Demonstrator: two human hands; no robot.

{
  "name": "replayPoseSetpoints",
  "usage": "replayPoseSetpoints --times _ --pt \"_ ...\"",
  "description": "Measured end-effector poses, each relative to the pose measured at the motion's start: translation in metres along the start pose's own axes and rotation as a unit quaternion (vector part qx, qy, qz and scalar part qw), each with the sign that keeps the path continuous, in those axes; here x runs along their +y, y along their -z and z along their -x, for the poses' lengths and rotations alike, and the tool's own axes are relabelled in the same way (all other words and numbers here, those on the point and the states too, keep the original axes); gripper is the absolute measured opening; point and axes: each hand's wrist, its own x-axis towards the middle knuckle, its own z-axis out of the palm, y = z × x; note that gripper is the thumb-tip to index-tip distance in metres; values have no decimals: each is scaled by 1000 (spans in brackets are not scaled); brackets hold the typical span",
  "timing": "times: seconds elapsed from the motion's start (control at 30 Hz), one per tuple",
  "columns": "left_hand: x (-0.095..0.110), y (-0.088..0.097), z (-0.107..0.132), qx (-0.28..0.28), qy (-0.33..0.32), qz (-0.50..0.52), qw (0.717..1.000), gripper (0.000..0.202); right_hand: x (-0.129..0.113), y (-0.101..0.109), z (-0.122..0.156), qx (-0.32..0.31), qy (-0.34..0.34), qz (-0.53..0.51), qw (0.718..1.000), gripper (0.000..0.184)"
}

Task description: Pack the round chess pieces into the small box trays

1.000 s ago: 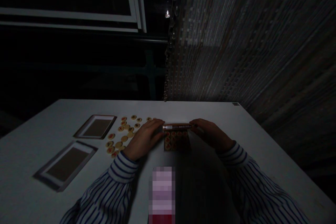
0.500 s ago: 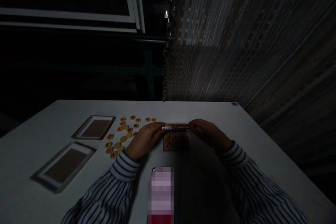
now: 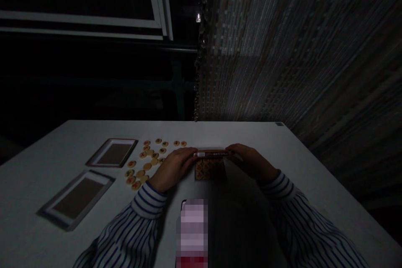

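My left hand (image 3: 174, 165) and my right hand (image 3: 249, 160) grip opposite ends of a flat cardboard box piece (image 3: 212, 153). Its narrow printed edge, with a pale label at the left, faces me. Just below that edge lies a small panel (image 3: 209, 169) showing rows of round xiangqi pieces; whether they are real or printed I cannot tell, and shadow covers its right part. Loose xiangqi pieces (image 3: 147, 166), some with red or dark characters and some blank side up, are scattered on the table beside my left hand.
On the white table (image 3: 251, 134), two shallow rectangular trays or lids with brown bottoms lie at the left, a farther one (image 3: 114, 153) and a nearer one (image 3: 78, 199). A phone (image 3: 193, 234) with a blurred screen lies between my forearms. A bead curtain (image 3: 266, 50) hangs behind.
The held box piece has tipped slightly, its front edge a little lower. Shadow covers more of the panel beneath it. Both hands keep nearly the same place.
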Motion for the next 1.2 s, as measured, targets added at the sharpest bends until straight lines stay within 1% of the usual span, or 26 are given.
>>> replayPoseSetpoints --times 0.4,0.7,1.03,1.2 --pt "0 -2 6 -10 -4 -3 1000 29 -4 -3 5 -6 0 3 1000 18" --pt "-3 -5 8 3 -23 -34 999 27 -4 -4 7 0 6 -8 1000 18" --pt "-3 -7 11 0 -32 -29 999 25 -5 -5 10 5 4 -7 1000 20" --pt "-3 -7 11 -5 -35 -27 999 25 -5 -5 11 1 1 -12 1000 18"
